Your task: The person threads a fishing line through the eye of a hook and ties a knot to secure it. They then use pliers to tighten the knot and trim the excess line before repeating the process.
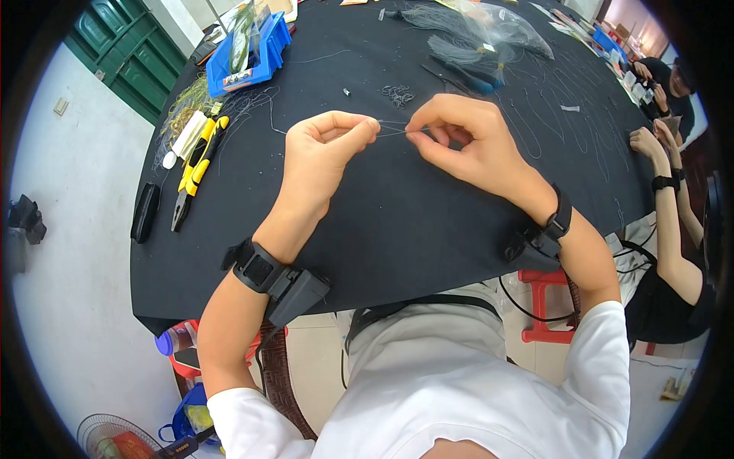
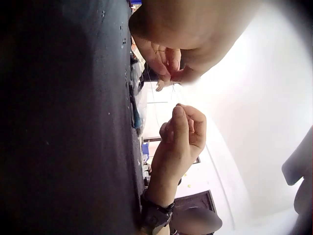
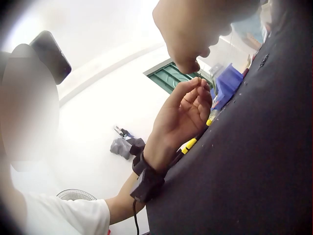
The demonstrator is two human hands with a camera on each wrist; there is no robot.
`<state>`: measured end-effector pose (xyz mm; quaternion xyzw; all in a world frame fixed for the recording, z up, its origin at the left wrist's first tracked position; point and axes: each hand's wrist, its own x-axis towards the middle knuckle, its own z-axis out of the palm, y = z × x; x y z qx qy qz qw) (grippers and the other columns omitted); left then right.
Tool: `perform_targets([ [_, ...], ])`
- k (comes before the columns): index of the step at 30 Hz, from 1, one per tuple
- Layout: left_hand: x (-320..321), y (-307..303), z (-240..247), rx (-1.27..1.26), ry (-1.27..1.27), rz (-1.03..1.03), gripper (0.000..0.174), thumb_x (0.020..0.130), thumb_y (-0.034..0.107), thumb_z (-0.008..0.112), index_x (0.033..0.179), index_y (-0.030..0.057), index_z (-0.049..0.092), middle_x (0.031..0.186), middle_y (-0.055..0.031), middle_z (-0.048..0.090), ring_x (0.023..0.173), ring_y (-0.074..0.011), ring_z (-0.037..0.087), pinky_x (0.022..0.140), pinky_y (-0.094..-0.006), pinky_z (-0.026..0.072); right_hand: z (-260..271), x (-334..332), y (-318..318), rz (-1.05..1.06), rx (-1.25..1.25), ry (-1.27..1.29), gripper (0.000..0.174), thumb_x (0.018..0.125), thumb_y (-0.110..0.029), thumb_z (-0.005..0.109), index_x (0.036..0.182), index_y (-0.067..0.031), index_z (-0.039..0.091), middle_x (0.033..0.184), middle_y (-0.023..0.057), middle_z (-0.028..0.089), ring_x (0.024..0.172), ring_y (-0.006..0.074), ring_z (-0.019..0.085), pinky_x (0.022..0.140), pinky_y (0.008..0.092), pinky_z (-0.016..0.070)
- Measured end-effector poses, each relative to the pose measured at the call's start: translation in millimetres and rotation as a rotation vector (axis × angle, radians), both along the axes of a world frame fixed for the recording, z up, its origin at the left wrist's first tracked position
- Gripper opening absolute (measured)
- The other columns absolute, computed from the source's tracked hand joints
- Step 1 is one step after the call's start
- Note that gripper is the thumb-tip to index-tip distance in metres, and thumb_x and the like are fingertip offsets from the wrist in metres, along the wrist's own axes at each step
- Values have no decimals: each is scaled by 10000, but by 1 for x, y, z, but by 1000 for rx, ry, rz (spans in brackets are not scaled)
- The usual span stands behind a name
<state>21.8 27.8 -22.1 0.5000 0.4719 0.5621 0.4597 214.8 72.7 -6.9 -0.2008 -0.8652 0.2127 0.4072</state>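
Over the black-covered table, my left hand (image 1: 325,149) pinches a thin, pale line (image 1: 392,128) between thumb and forefinger. My right hand (image 1: 470,141) pinches the same line a short way to the right, its other fingers curled in. Two or so strands span the small gap between the fingertips. In the left wrist view the right hand (image 2: 182,132) shows thumb against forefinger, below the left hand (image 2: 164,58). From the right wrist, the left hand (image 3: 183,110) appears palm-side, fingertips close under the right hand (image 3: 190,34). A small pile of dark metal bits (image 1: 397,95) lies just beyond the hands.
Yellow-black pliers (image 1: 200,157), a black case (image 1: 145,213) and tangled line (image 1: 191,107) lie at left, near a blue bin (image 1: 264,57). Bundled grey line (image 1: 459,38) and blue-handled pliers (image 1: 474,83) lie at the back. Another person (image 1: 677,168) works at right.
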Motion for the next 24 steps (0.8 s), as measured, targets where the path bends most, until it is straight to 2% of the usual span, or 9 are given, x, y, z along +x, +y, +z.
perform_targets([
  [7,3,0,-1,44,22,-19,105,766,54,656,836,-23,647,770,-61,646,683,-73,595,638,-176,459,1,1,-1,-43,22,33,72,715,-27,621,776,-24,585,590,17,459,493,70,396,439,217,318],
  [13,3,0,-1,68,61,-16,99,762,56,663,824,-19,646,743,-50,640,654,-58,581,606,-164,448,1,0,-1,-57,-10,69,68,723,-33,621,779,-19,585,579,7,442,493,53,382,437,208,307],
  [24,4,-2,0,79,94,-32,103,758,65,669,811,-19,642,722,-45,636,628,-44,566,574,-154,436,-5,1,5,-38,-203,133,51,778,-67,627,820,-47,607,561,-79,376,498,-5,294,457,179,226],
])
